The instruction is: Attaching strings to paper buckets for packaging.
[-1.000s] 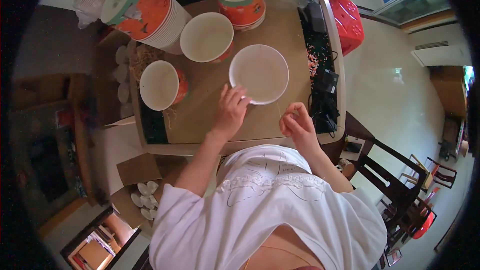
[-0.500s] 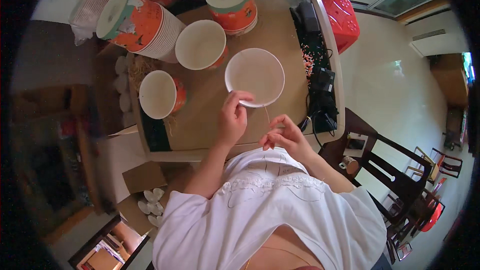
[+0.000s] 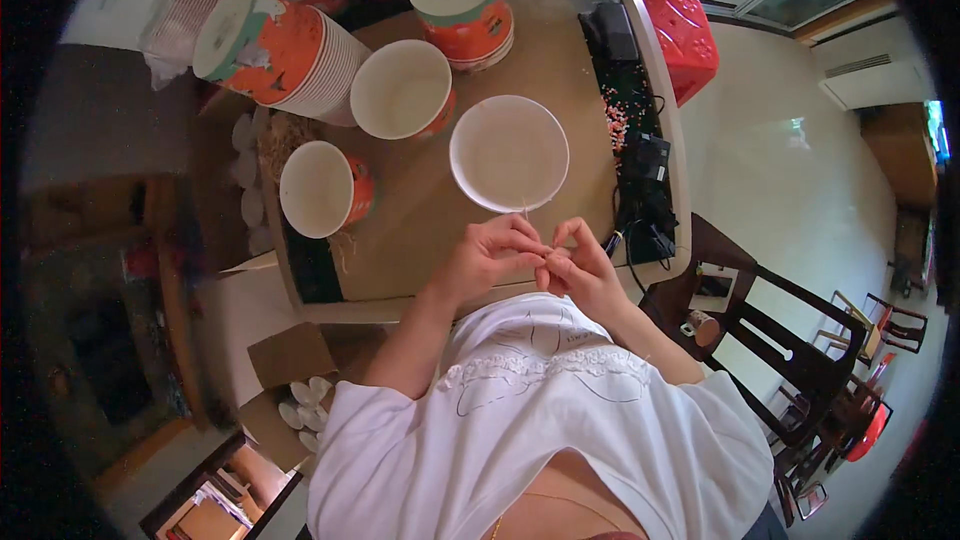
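My left hand and my right hand meet just in front of the table edge, fingertips pinched together. A thin pale strand sticks up from between the fingers, in front of a white paper bowl's rim. What else the fingertips cover is hidden. That paper bowl stands right beyond my hands, its inside facing up. Neither hand touches it. To its left are another paper bowl and a tilted paper bowl with an orange outside.
An orange stack of paper bowls lies on its side at the far left; an upturned stack stands behind. Straw-like fibres lie at the table's left. Black adapters and cables line the right edge, beside scattered pinkish beads.
My left hand has left the bowl's rim and moved down and right to meet my right hand. The right hand has shifted slightly. The bowls stay in place.
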Action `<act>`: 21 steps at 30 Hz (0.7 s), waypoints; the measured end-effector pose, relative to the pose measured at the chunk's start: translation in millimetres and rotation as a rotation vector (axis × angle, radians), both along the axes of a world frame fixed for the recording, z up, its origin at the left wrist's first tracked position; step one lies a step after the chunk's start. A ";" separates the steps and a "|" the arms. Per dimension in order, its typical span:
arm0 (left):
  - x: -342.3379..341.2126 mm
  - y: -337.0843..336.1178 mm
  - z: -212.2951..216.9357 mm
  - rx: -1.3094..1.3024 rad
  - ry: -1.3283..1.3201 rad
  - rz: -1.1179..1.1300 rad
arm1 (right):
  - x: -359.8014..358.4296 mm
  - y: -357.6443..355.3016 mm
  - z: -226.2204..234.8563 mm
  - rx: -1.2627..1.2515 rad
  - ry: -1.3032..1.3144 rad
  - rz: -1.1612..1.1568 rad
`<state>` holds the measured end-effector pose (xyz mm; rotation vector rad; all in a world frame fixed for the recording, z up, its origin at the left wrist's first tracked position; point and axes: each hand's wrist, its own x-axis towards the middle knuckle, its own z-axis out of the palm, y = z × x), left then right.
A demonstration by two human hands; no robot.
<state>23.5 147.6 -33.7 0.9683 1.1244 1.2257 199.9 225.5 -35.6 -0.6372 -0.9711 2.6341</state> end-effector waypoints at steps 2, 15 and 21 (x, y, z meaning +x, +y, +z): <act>0.6 -1.7 0.2 0.045 0.074 0.012 | -1.3 -1.5 -2.7 -0.006 -0.011 0.001; 20.5 -2.0 5.9 -0.053 0.586 0.269 | -11.9 -12.0 -4.2 0.535 -0.337 -0.217; 0.9 0.2 -14.1 -0.244 0.560 0.126 | -10.8 -7.7 5.4 0.515 -0.400 -0.209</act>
